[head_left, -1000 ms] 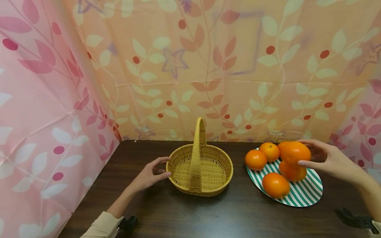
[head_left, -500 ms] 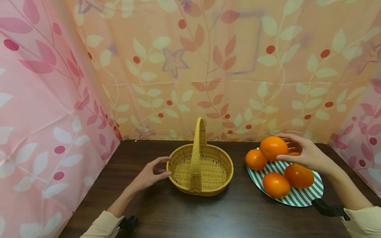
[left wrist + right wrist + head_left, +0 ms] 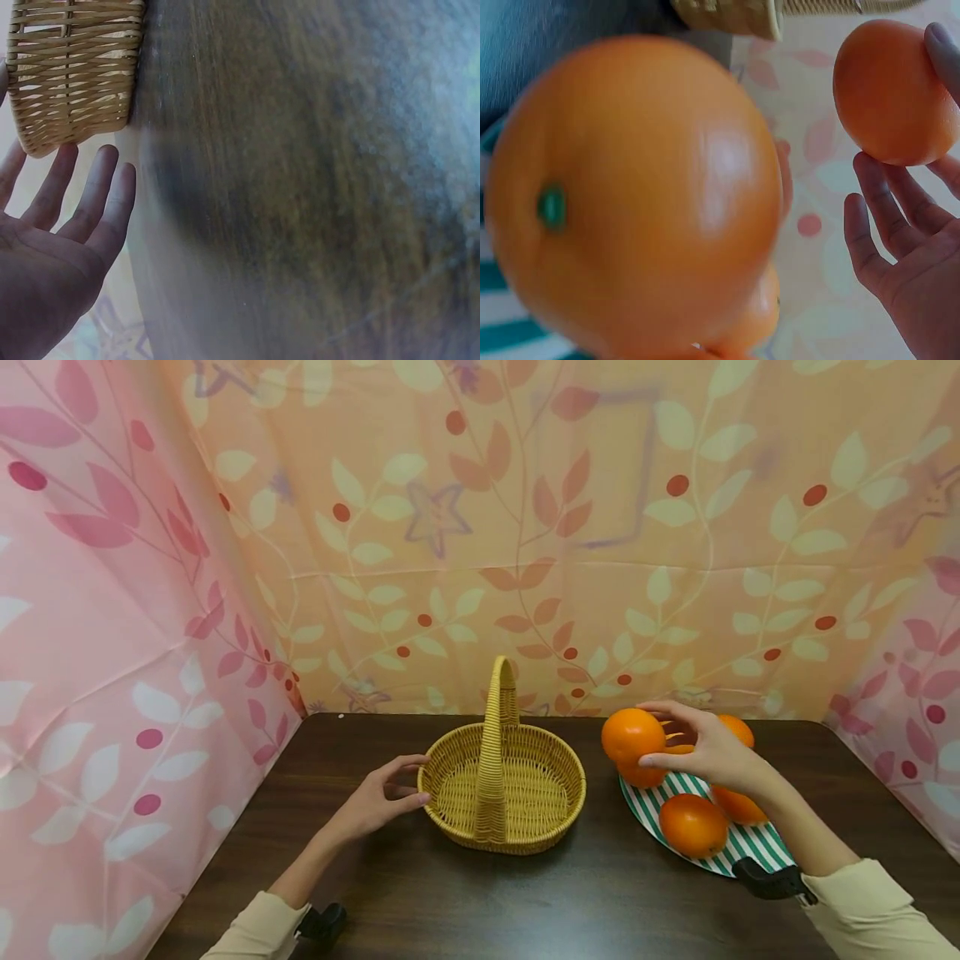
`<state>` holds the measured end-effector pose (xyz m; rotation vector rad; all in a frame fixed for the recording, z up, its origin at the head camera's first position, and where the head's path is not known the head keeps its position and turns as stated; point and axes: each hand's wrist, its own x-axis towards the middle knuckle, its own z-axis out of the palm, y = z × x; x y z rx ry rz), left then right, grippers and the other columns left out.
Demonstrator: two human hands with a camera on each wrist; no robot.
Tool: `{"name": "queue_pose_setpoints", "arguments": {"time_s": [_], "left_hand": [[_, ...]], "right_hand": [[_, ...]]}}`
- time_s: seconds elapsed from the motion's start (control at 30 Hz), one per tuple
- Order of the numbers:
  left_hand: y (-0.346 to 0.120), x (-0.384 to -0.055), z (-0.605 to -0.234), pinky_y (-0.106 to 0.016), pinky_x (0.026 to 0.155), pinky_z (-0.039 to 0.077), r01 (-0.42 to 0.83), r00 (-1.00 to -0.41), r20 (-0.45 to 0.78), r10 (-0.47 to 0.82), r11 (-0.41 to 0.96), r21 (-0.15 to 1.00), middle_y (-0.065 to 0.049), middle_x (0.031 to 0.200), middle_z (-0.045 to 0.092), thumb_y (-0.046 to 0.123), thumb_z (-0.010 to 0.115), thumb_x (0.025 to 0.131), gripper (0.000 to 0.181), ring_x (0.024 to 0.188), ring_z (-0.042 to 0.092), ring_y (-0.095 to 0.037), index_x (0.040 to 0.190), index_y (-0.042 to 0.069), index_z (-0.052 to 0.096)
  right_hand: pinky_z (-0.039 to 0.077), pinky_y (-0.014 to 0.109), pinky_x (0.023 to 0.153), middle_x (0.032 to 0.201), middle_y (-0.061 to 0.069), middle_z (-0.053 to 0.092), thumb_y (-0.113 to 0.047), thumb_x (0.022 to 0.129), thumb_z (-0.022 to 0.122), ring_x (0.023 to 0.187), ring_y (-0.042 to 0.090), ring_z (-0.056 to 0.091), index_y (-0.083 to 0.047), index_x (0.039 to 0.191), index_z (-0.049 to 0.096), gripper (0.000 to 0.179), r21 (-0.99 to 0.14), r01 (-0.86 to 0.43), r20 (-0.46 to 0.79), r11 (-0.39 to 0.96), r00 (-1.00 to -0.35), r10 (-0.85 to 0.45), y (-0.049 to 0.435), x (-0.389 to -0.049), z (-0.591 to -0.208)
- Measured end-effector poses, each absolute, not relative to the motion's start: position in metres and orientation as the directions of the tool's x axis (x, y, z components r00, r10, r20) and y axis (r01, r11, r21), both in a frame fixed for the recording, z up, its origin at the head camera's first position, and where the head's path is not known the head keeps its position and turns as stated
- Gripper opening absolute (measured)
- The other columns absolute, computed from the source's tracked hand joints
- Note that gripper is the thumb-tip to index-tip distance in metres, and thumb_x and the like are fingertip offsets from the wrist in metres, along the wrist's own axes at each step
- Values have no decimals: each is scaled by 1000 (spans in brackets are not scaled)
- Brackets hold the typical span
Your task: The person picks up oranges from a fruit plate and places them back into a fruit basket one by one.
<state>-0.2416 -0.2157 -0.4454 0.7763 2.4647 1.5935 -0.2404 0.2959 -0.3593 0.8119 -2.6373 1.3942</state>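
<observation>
**Head view: one orange fruit (image 3: 633, 735) in the right hand (image 3: 705, 752), left hand (image 3: 382, 800) at the basket (image 3: 536, 793)**

In the head view, right-hand fingers bent round the orange fruit, thumb on the near side, opened just as wide as the fruit. Orange fruit at the left end of the striped plate (image 3: 753, 842), in front of part of a second fruit (image 3: 643, 777). Touching that one or just above it: hard to tell. Well apart from the basket, on its right side. More on the plate: a front fruit (image 3: 693, 827), a side fruit (image 3: 738, 808) partly behind the right arm, a back fruit (image 3: 737, 729), and a bit of orange peeking between the fingers. Left hand loose, with a wide gap between thumb and fingers, tips at the basket's left rim. Basket yellow and woven, with a tall handle over the middle. Underneath, a dark brown table (image 3: 450, 902); behind, a peach cloth (image 3: 450, 485) with leaves and red dots.

In the left wrist view, left palm showing, fingers spread and nearly straight, one tip at the basket's woven side. Thumb mostly out of sight.

In the right wrist view, thumb on one side of the orange fruit, fingertips under it, little finger apart. Nearer, a big, blurry close fruit (image 3: 641, 195) with a green spot. Up top, a piece of the basket.
</observation>
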Motion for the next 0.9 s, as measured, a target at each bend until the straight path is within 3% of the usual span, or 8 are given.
{"name": "queue_pose_setpoints", "arguments": {"time_s": [0.27,0.53,0.73,0.9], "left_hand": [[-216,-242,-446,-39,85,58,372,-859,193,474,319,872,-26,146,46,16,72,97,57,109,65,-42,148,3,47],[-216,-241,-446,-35,83,58,363,-864,183,470,328,872,-27,147,45,15,72,98,57,109,65,-42,148,4,47],[-216,-241,-445,-36,84,58,366,-860,186,475,320,874,-28,148,43,15,71,98,57,111,64,-44,149,3,46],[-216,-241,-446,-39,84,58,367,-859,192,476,308,878,-27,147,44,15,71,98,57,111,64,-44,148,3,46]], "right_hand": [[55,41,90,128,7,62,-18,86,85,110,30,61,-13,145,53,66,-782,-465,270,414,-852,-448,262,-241,-366],[56,41,88,130,12,61,-14,83,87,109,36,61,-6,143,52,70,-794,-493,322,356,-837,-441,236,-239,-380],[56,53,85,130,6,64,-16,81,89,106,32,64,-9,143,54,72,-765,-535,371,359,-821,-435,224,-236,-393],[57,49,83,128,1,64,-15,78,91,102,26,66,-12,142,56,73,-728,-590,426,350,-789,-443,219,-234,-405]]}}
